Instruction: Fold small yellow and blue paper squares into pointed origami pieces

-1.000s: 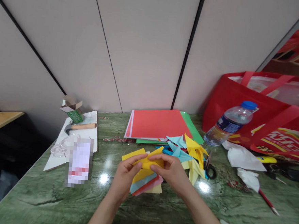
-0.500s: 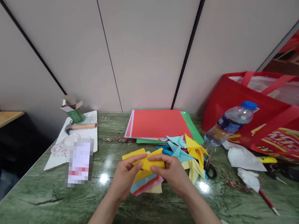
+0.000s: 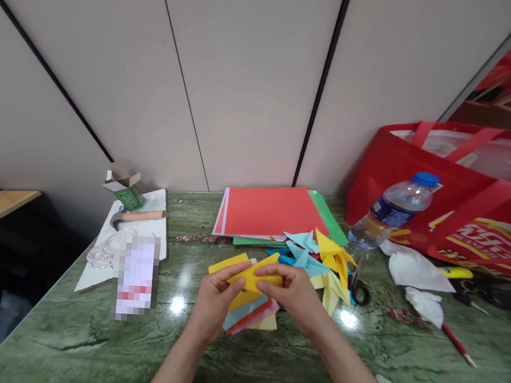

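Note:
Both hands pinch a folded yellow paper [image 3: 253,276] just above the green marble table [image 3: 97,332]. My left hand [image 3: 215,299] grips its left end and my right hand [image 3: 294,293] grips its right end, fingers closed on it. Under the hands lies a small stack of coloured paper squares [image 3: 251,316], yellow, blue, red and pink. Just right of my right hand sit folded paper shapes in blue [image 3: 304,250] and yellow [image 3: 333,261].
Red and green paper sheets [image 3: 271,213] lie at the back. Scissors [image 3: 358,289], a water bottle [image 3: 392,210], a red bag [image 3: 457,188], crumpled tissues [image 3: 411,269] and a red pencil [image 3: 457,344] are on the right. A white sheet [image 3: 148,228] with a hammer [image 3: 137,216], beads [image 3: 102,251] and a small box [image 3: 124,188] is on the left.
My fingers have shifted slightly along the yellow paper, pressing its fold flatter. Nothing else has moved.

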The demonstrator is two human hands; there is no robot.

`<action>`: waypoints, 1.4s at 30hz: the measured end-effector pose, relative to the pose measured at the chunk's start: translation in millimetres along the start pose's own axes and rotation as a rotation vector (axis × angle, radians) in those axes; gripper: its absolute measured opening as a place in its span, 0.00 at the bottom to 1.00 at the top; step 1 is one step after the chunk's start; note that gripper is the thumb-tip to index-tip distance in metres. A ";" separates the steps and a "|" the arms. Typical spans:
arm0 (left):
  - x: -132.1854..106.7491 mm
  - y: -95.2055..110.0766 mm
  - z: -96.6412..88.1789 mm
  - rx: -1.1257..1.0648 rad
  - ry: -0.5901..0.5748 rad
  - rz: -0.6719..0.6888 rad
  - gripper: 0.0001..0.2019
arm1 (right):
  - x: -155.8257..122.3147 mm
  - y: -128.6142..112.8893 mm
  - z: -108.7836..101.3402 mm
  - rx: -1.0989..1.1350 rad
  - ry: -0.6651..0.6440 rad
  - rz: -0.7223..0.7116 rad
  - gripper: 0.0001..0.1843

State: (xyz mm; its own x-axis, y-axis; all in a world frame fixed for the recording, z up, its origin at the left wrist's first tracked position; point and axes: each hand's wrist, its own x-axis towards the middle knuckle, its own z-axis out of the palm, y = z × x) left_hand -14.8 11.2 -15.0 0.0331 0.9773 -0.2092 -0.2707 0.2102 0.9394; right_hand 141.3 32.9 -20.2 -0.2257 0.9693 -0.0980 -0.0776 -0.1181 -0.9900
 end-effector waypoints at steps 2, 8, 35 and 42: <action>0.1 0.9 0.3 -0.015 -0.001 0.006 0.16 | 1.1 1.7 -0.9 0.024 0.008 0.010 0.10; 3.4 -0.4 -0.2 0.013 0.105 -0.035 0.20 | 3.0 3.2 -2.8 0.060 0.065 0.023 0.13; 2.1 7.3 1.8 -0.135 0.194 -0.113 0.17 | 2.4 -0.8 -2.9 0.008 0.062 0.046 0.13; 1.8 6.2 1.4 -0.150 0.187 -0.103 0.16 | 2.2 -1.0 -3.5 0.024 0.065 0.071 0.14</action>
State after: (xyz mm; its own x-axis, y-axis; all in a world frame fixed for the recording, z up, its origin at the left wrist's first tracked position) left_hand -15.1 14.3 -9.1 -0.1067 0.9264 -0.3612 -0.4154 0.2886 0.8627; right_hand 144.3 35.9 -19.9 -0.1684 0.9701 -0.1746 -0.0871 -0.1911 -0.9777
